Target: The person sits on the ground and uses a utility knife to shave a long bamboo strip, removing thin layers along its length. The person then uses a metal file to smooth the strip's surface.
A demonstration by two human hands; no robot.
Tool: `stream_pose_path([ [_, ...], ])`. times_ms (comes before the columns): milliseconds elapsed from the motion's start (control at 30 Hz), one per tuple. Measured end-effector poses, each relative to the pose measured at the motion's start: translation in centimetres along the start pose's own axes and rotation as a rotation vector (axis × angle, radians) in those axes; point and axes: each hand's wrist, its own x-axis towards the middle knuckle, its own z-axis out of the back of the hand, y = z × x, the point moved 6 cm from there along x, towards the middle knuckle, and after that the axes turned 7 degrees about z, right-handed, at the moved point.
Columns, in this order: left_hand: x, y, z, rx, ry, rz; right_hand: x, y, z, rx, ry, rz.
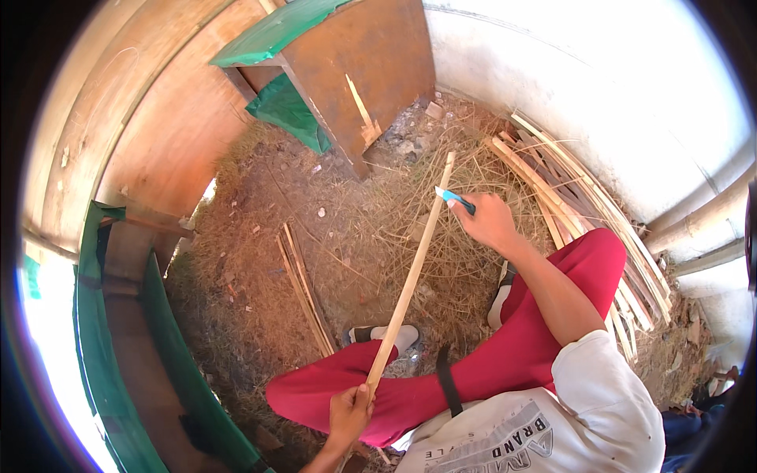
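A broad whitish wall (552, 87) curves across the upper right of your view, and brown earth ground (252, 205) strewn with dry grass spreads out in front of you. On it, at the top, stands a brown wooden box with a green sheet over its top (371, 63). To your left is a long brown wooden frame edged in dark green cloth (118, 292). Your bent legs, in deep red trousers (505, 359), fill much of the lower middle. To your right, near the wall, lies a heap of long, thin, pale and brown wooden strips (579, 209).

The long, straight, pale wooden strip (414, 272) slants up and away from you, over your left leg, its far end above the ground. Two narrow brown strips (303, 292) lie on the ground to its left.

Your left hand (350, 414) is closed around the near part of the pale strip, the thumb on top. Your right hand (485, 221) is curled around a light-blue and black cutter with a short blade (456, 199). That blade is at the pale strip, just short of its far end; whether it touches, you cannot tell from here.
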Motion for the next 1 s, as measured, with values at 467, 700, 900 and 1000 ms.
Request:
stream_pose_path([
  [467,4.7,-8.7,-8.0,-0.020,0.231,-0.202,-3.8,4.1,-3.1,0.113,0.204,0.199],
  [700,7.5,-9.4,-7.7,0.343,-0.076,-0.487,-4.9,5.4,-3.2,0.045,0.326,0.265],
  [900,7.5,-11.7,-8.7,0.560,-0.161,-0.485,-6.8,7.3,-4.1,-0.002,0.344,0.409],
  [1000,6.8,-12.0,-9.0,0.616,-0.240,-0.451,-6.8,7.6,-4.1,-0.105,0.308,0.435],
])
